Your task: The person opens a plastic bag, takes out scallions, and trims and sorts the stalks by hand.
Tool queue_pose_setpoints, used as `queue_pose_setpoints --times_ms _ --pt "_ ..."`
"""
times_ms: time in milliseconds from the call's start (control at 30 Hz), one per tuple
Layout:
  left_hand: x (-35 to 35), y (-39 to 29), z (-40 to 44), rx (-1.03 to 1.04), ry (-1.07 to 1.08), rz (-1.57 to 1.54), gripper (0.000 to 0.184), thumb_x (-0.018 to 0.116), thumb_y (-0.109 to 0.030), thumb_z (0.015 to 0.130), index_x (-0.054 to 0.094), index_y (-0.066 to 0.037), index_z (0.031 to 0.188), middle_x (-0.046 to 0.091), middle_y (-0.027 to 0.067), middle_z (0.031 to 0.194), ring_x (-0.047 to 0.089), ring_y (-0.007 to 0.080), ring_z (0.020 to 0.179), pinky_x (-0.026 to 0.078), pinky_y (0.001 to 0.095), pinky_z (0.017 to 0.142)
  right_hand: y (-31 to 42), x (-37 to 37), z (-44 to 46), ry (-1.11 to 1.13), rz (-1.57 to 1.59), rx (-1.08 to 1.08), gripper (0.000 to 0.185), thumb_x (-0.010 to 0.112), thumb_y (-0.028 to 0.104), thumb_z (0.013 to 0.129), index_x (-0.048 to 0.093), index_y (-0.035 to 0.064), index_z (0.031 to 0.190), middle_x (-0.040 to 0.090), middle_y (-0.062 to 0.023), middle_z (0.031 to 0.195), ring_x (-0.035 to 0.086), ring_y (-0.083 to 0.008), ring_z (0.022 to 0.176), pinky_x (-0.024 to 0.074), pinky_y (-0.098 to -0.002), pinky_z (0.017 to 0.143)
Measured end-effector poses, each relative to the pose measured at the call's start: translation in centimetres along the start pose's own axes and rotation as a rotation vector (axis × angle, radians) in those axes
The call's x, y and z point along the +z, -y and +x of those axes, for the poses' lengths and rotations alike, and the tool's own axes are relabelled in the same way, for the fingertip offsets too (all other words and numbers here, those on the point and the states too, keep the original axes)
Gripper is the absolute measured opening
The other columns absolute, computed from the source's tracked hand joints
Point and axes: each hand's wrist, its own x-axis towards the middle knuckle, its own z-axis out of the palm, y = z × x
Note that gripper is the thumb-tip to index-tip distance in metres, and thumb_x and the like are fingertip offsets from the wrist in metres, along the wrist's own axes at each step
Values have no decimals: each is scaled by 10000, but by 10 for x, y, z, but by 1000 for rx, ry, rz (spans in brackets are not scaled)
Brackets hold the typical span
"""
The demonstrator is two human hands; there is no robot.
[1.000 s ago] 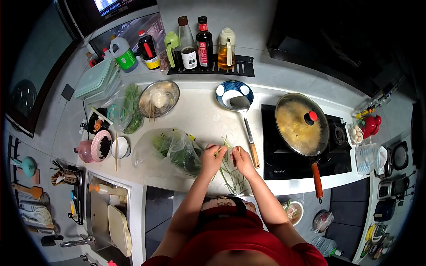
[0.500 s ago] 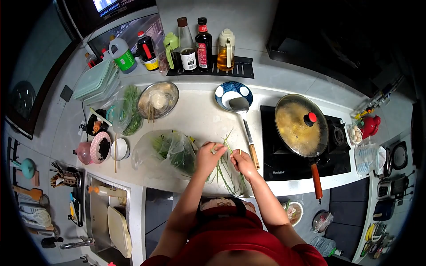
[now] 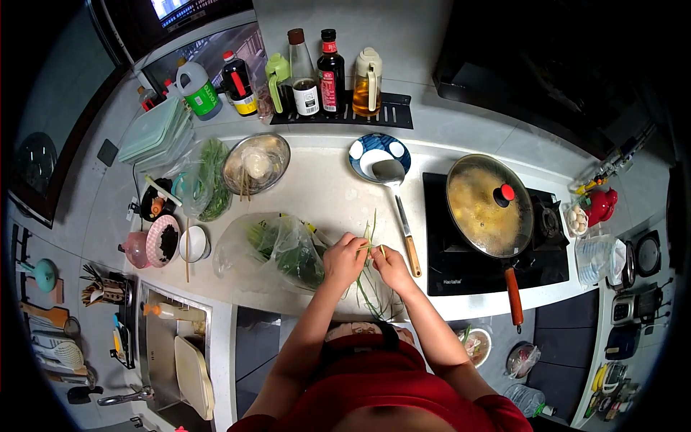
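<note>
Thin green stalks that look like scallions (image 3: 365, 286) hang between my hands, over the counter's front edge. My left hand (image 3: 345, 261) is closed on them with its fingers pinched. Close beside it, almost touching, my right hand (image 3: 389, 268) pinches the same stalks near their upper part. Left of my left hand lies a clear plastic bag (image 3: 237, 248) with leafy greens (image 3: 288, 255) inside. To the right of my right hand is a spatula (image 3: 403, 223), its metal head resting on a blue-and-white plate (image 3: 355, 156).
A lidded pan (image 3: 475, 209) with bubbling yellowish food sits on the black stove (image 3: 453, 270), its handle (image 3: 513, 295) jutting past the front. Bottles (image 3: 330, 75) stand on a back rack. A metal bowl (image 3: 282, 155) and a white bowl (image 3: 194, 243) are leftward. The sink (image 3: 162, 338) is front left.
My two hands have come closer together, with the left one shifting slightly right and both a little lower. The stalks between them have shifted with them.
</note>
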Motion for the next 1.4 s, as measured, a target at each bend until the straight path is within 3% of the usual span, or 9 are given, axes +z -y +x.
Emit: queue_pose_setpoints --times_ms 233,500,600,700,800,933,967,1100,1400 --pt "-2 8 2 29 38 82 154 598 -145 723 595 -87 866 553 55 814 576 262 668 454 349 566 2 -4 0 46 47 42 288 425 234 897 550 7 774 487 -37 561 434 -129 516 361 -254 499" --pt "-5 28 15 -140 -246 78 114 551 -156 754 601 -86 830 565 80 805 558 321 684 445 387 580 28 -17 -11 317 650 281 235 395 216 909 500 50 780 371 34 533 281 -57 433 226 -198 407" --pt "-9 36 11 -267 54 109 162 535 -192 811 613 -50 825 567 73 708 570 226 659 431 325 562 27 -18 -13 322 764 294 234 400 217 907 492 44 778 376 26 539 283 -60 424 225 -200 401" --pt "-9 25 6 -470 133 -490 163 600 -200 795 628 -39 792 515 28 589 494 101 558 386 240 526 25 -17 -11 322 792 299 241 389 233 911 493 48 796 377 28 551 278 -63 432 221 -198 408" --pt "-5 7 7 -541 142 -902 190 647 -195 775 627 -9 810 518 -28 625 426 27 589 349 186 534 22 -14 -9 332 797 319 220 415 228 905 501 49 807 395 24 558 292 -56 430 228 -194 406" --pt "4 9 3 -530 93 -985 132 649 -117 767 625 7 805 580 -20 697 483 34 628 384 186 568 33 -1 -13 90 550 106 162 469 213 890 519 69 835 434 29 587 307 -32 435 230 -180 405" --pt "5 11 2 -535 99 -970 130 647 -114 768 626 8 809 588 -15 708 489 35 635 390 186 575 23 5 -10 35 496 -62 131 492 207 884 528 85 852 455 42 613 308 -15 440 224 -172 402" --pt "4 10 1 -531 97 -925 130 638 -107 776 627 12 826 610 1 744 505 41 657 408 190 601 23 -4 -9 60 599 151 161 488 230 887 517 83 828 459 39 609 294 -27 428 221 -176 400" --pt "6 8 0 -388 53 -794 140 604 -106 801 613 21 858 612 23 749 516 61 674 426 214 620 17 -12 -7 150 799 281 150 479 229 890 499 92 835 422 19 557 282 -52 416 213 -184 393"
